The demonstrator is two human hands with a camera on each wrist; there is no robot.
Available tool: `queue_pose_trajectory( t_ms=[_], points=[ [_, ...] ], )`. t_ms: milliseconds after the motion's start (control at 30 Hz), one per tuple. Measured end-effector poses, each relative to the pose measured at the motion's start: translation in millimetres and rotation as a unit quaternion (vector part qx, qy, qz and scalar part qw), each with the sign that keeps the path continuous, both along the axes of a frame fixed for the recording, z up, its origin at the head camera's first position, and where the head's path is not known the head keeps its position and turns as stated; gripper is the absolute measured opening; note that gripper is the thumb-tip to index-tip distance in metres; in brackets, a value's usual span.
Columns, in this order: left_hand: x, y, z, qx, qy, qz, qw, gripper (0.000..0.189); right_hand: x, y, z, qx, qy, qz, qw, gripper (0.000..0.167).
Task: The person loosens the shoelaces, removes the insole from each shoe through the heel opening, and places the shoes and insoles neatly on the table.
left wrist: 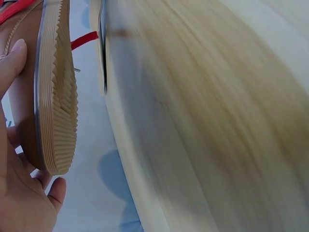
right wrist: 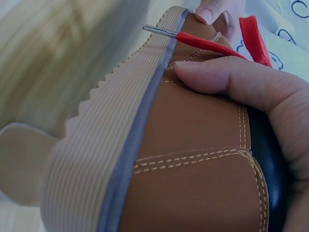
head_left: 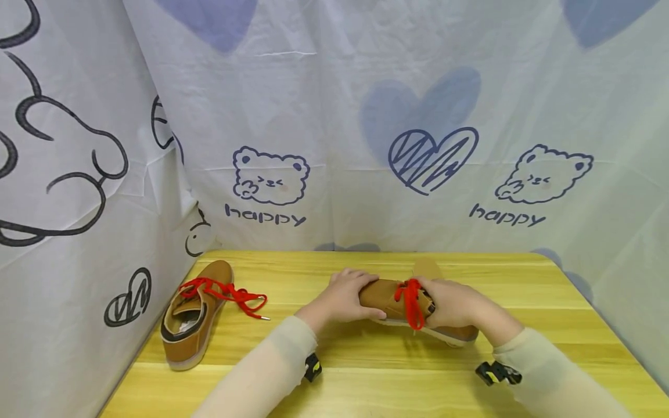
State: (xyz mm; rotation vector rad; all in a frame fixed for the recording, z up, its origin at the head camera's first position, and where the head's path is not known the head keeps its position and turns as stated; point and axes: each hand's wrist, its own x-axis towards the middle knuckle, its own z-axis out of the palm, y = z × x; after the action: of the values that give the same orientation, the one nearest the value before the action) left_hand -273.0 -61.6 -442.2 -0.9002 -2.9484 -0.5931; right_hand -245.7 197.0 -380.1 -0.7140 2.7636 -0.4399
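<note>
A brown shoe (head_left: 380, 297) with red laces (head_left: 413, 307) is held sideways near the middle of the table, toe to the left. My left hand (head_left: 342, 297) grips the toe, its thumb on the near side. Around the shoe's opening, my right hand (head_left: 453, 303) holds the heel part, thumb along the brown side (right wrist: 193, 121). The ridged pale sole (left wrist: 55, 96) shows in the left wrist view, apart from the tabletop. Behind the shoe lies a flat beige insole (head_left: 427, 268), partly hidden by the shoe and right hand.
Another brown shoe (head_left: 206, 331) stands at the table's left edge, its red lace (head_left: 245, 298) trailing right onto the wood. The yellow wooden table (head_left: 397, 383) meets a printed white curtain (head_left: 334, 203) at the back, and more curtain hangs on both sides.
</note>
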Motion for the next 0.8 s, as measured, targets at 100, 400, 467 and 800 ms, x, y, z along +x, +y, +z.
queue_pose_trajectory(
  t_ms=[100,400,467,800],
  points=[
    [4.7,-6.0,1.1,-0.001,-0.005,0.008,1.0000,0.089,0.3,-6,-0.5,-0.004,0.002,0.006,1.0000,0.079],
    [20.5,-23.0,-6.2,0.005,-0.023,0.025,0.9994,0.091,0.6,-21,-7.5,0.005,-0.003,0.035,0.9994,0.083],
    [21.9,-26.0,-6.9,0.006,-0.023,0.028,0.9993,0.091,0.2,-24,-8.9,0.002,-0.001,0.040,0.9992,0.083],
    [25.8,-38.6,-9.7,0.001,-0.039,0.040,0.9984,0.093,-0.4,-34,-20.6,0.003,0.010,0.062,0.9980,0.084]
  ],
)
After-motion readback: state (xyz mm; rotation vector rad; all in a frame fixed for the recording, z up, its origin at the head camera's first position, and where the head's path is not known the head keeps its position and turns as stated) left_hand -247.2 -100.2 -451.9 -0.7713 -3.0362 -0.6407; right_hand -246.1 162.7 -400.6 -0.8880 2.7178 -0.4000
